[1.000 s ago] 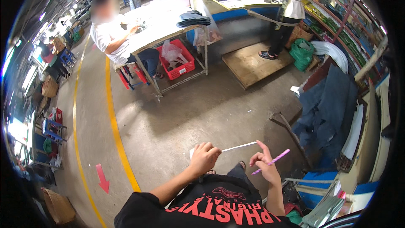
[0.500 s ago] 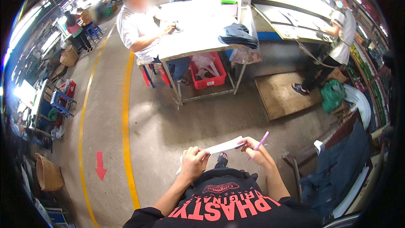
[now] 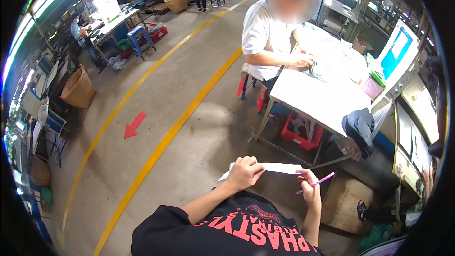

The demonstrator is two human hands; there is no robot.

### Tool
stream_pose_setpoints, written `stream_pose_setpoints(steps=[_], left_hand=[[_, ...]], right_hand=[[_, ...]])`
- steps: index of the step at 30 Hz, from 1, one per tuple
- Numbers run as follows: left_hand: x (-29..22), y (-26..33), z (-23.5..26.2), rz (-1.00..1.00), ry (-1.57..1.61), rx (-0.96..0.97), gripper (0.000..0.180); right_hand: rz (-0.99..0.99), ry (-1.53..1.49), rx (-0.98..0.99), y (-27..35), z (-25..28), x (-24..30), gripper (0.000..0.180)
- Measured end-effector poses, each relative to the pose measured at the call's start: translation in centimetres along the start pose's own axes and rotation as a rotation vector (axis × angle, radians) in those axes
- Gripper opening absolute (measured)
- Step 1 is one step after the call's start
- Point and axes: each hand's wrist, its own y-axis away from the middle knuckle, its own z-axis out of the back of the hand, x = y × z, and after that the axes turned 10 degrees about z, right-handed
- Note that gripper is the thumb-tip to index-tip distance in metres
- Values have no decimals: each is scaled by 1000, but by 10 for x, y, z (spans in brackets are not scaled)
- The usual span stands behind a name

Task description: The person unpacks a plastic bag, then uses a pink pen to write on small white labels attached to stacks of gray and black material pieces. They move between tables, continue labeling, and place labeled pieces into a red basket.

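Note:
A long white strip (image 3: 282, 168), which looks like paper, stretches between my two hands in front of my body. My left hand (image 3: 244, 175) is closed round its left part, and an end of the strip pokes out past that hand. With its fingertips my right hand (image 3: 309, 188) pinches the other end. A pink-purple pen (image 3: 323, 180) is also in my right hand, slanting out between the fingers. Both hands are over the floor, apart from any table.
A seated person (image 3: 270, 38) in white works at a white table (image 3: 303, 90) ahead. Dark folded cloth (image 3: 359, 128) lies on its corner; a red crate (image 3: 298, 137) stands beneath. Yellow lines (image 3: 189, 111) and a red arrow (image 3: 135, 125) mark the floor. A wicker basket (image 3: 79, 87) is at left.
My view has swung to the left, so the table and seated person now appear farther right. Both hands still hold the strip, and the pen remains in my right hand.

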Motion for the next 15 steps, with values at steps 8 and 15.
stream_pose_setpoints(steps=[8, 15], left_hand=[[68, -150, 13, 180, 53, -50, 9], [137, -235, 18, 372, -1, -142, 12]], right_hand=[[36, 123, 162, -175, -17, 24, 55], [-69, -20, 414, -325, -38, 21, 65]])
